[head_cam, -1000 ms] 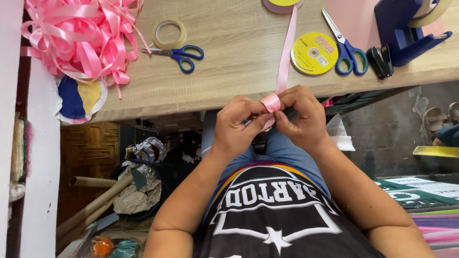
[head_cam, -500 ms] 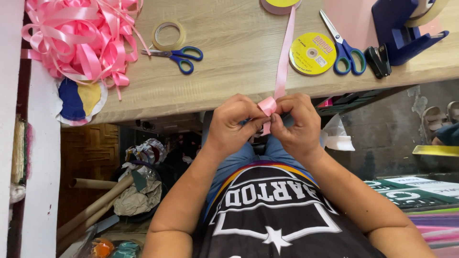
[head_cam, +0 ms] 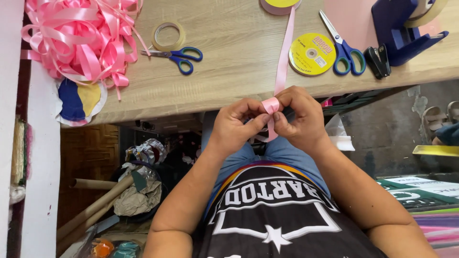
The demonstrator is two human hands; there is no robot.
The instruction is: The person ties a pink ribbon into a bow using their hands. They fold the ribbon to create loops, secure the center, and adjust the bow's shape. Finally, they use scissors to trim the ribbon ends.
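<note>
I see both hands together just off the near edge of the pale wooden table (head_cam: 229,71), above my lap. My left hand (head_cam: 236,124) and right hand (head_cam: 300,117) pinch a narrow pink satin ribbon (head_cam: 283,57) between thumbs and fingertips, where it is folded into a small loop at the point the fingers meet. From that loop the ribbon's long axis runs almost straight away from me, up across the tabletop to a pink spool (head_cam: 280,5) at the far edge; a short tail hangs down below my fingers. On the table, well apart from my hands, lie a yellow flat ribbon reel (head_cam: 311,54), blue-handled scissors (head_cam: 342,45), and a heap of pink ribbon bows (head_cam: 79,38).
</note>
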